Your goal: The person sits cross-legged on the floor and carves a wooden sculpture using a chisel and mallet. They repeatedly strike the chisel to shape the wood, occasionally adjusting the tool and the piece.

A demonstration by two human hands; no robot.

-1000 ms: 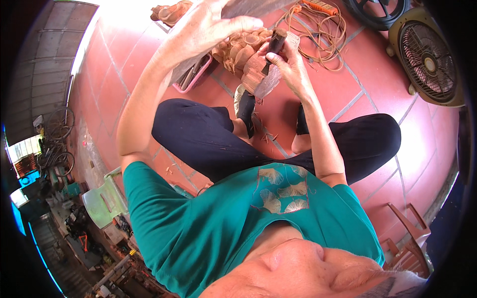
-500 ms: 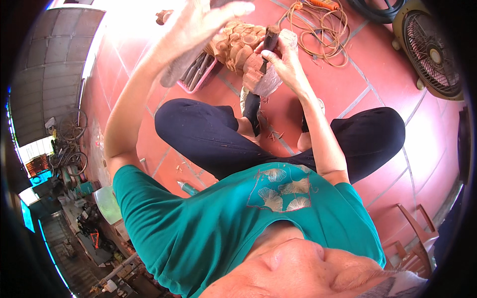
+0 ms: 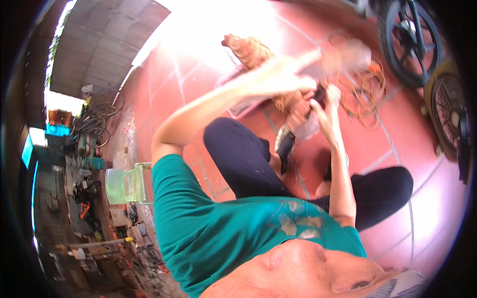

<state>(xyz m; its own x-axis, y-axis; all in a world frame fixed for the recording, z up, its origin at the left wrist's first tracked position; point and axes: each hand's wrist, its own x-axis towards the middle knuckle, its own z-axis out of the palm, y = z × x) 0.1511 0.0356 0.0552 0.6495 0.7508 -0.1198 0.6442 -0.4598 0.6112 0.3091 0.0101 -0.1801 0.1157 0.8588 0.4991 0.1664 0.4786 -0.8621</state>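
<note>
My left hand (image 3: 290, 74) is smeared by motion and grips a pale, blunt wooden mallet (image 3: 345, 58), whose outline is blurred. Just below the mallet, my right hand (image 3: 329, 111) is closed round a dark-handled chisel (image 3: 322, 93); its tip is hard to make out. Beneath both hands lies a brown wood carving (image 3: 253, 52) with a rough, scaly surface, partly covered by my left forearm. A whitish, translucent piece (image 3: 307, 128) sits at the carving's near end, close to my foot.
A pink basket (image 3: 242, 108) stands left of the carving, partly behind my forearm. Orange cable (image 3: 370, 94) lies coiled on the red tiles to the right. Farther right are a wheel (image 3: 412, 42) and a standing fan (image 3: 449, 111). A green plastic chair (image 3: 121, 186) stands at left.
My left hand has swung the mallet from the raised left side over to the right, near the chisel. My right hand keeps its hold. The whole view has shifted.
</note>
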